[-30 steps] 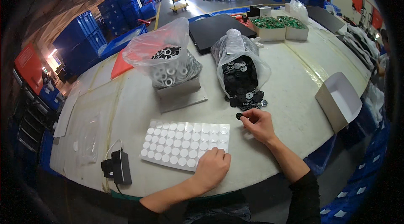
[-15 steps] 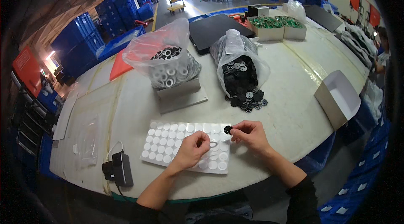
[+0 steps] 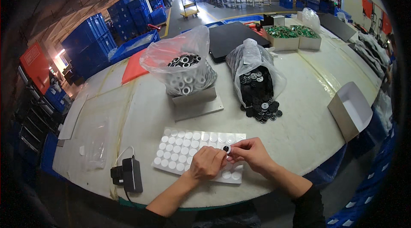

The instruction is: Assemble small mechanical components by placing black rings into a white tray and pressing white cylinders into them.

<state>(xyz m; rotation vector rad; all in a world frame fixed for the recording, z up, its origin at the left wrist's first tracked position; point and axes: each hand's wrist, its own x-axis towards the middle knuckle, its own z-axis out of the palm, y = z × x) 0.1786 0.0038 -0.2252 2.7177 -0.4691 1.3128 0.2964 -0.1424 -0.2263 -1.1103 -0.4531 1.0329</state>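
Over a white sheet (image 3: 174, 147) bearing rows of round white stickers, my two hands meet. A small black disc (image 3: 226, 148) with a white ring around its edge is between their fingertips. My right hand (image 3: 253, 154) pinches it from the right with thumb and forefinger. From the left, the closed fingers of my left hand (image 3: 208, 162) press against the ring's lower side; they partly cover it. Beyond the sheet, a clear bag (image 3: 232, 58) lies on its side, spilling black discs (image 3: 264, 110). Left of it, an open clear bag (image 3: 156, 58) holds white and black rings (image 3: 186, 78).
A metal block (image 3: 199, 107) supports the ring bag. A black power adapter (image 3: 132, 174) with a cable lies left of the sheet. At the right edge stands an open white box (image 3: 352, 110). Boxes of green parts (image 3: 282, 43) and a black flat case (image 3: 231, 39) are at the back.
My right hand has brought the black disc down and left to my left hand, where the white ring now surrounds it. The whole view has shifted slightly.
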